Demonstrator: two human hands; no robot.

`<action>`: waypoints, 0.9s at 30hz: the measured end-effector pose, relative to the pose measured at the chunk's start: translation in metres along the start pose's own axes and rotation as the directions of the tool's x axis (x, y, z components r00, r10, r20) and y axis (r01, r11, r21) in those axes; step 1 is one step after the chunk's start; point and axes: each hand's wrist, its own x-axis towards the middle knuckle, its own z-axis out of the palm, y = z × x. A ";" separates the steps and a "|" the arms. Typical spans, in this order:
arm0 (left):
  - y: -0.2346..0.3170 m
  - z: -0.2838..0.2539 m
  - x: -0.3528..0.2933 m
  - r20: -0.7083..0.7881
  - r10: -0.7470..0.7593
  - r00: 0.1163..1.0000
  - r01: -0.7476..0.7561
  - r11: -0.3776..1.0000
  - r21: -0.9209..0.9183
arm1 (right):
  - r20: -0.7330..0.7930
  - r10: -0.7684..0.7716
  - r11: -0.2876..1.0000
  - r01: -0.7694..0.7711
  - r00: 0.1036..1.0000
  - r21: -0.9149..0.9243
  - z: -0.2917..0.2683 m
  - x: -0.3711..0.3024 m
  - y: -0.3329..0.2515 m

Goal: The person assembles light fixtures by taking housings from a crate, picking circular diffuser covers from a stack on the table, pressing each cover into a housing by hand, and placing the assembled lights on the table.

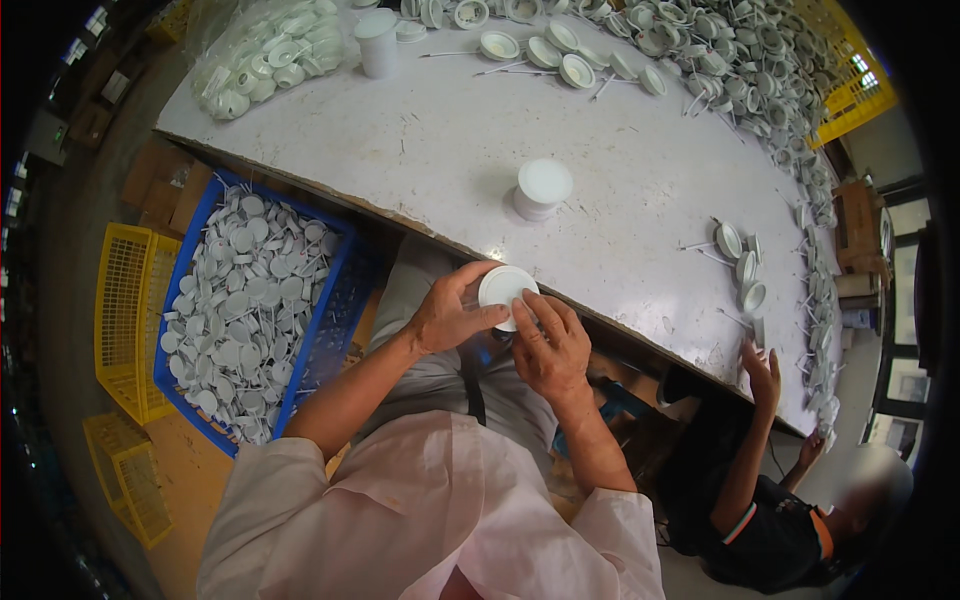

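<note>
Our left hand curls half-closed around a round white plastic disc at the near edge of the worktop; our right hand, bent, touches its face, gripping or not we cannot tell. Beyond stands a white flat-topped plastic cylinder; white plastic cups heap the far right corner

Your white disc looks like smooth plastic.
Your tabletop seems smooth but scuffed; the bag is glossy clear film, the crate plastic, your shirt matt cloth.
</note>
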 end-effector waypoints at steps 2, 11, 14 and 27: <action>0.001 0.002 -0.001 -0.003 0.026 1.000 -0.026 1.000 0.001 | 0.002 -0.006 1.000 0.006 1.000 -0.008 0.001 0.000 -0.001; -0.001 0.007 -0.004 -0.080 0.062 0.995 -0.059 0.997 0.041 | -0.001 -0.015 1.000 0.015 1.000 0.015 -0.001 -0.002 -0.002; -0.009 0.011 -0.002 -0.112 0.196 0.974 -0.189 0.979 0.072 | 0.067 0.025 0.999 -0.027 0.997 0.019 -0.001 -0.006 -0.003; -0.019 0.018 -0.001 -0.166 0.093 0.982 -0.103 0.993 -0.054 | -0.056 -0.052 0.998 0.054 0.997 0.036 0.012 -0.014 0.006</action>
